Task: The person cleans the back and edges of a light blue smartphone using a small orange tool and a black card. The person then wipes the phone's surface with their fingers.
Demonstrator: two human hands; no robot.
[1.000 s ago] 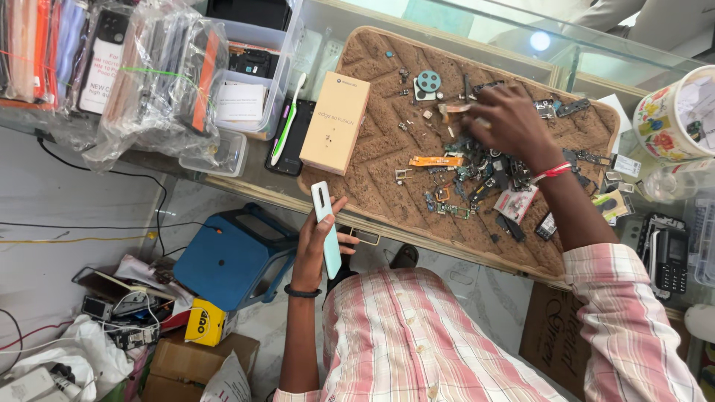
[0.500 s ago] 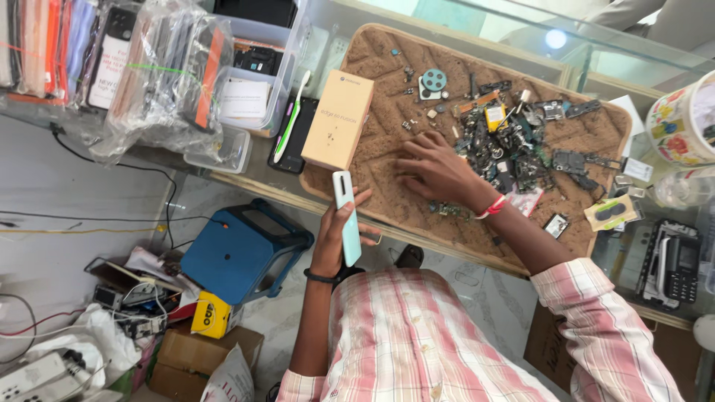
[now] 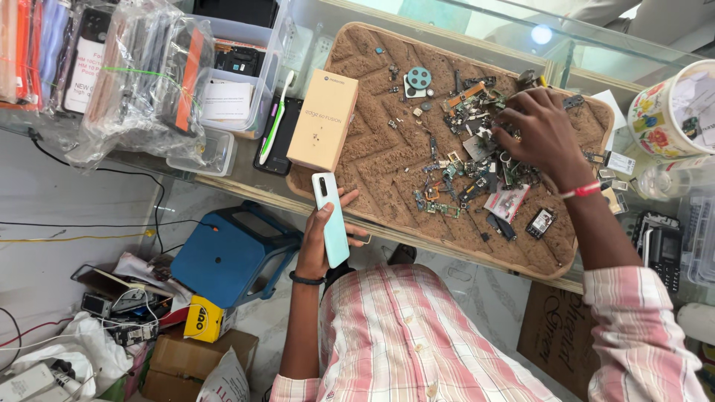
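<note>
My left hand grips a pale mint phone, back side up, near the front edge of a brown woven mat. My right hand reaches over the far right of the mat, fingers down among several small phone parts and circuit pieces; whether it holds one is hidden. A tan phone box lies at the mat's left edge. I wear a plaid shirt and a red wristband.
Bagged phone cases and plastic bins fill the left of the glass counter. A floral mug and a desk phone sit at right. Below stand a blue stool, cardboard boxes and cables.
My right hand has moved from the middle of the mat to its far right part pile. My left hand has kept the phone, raising it slightly toward the mat.
</note>
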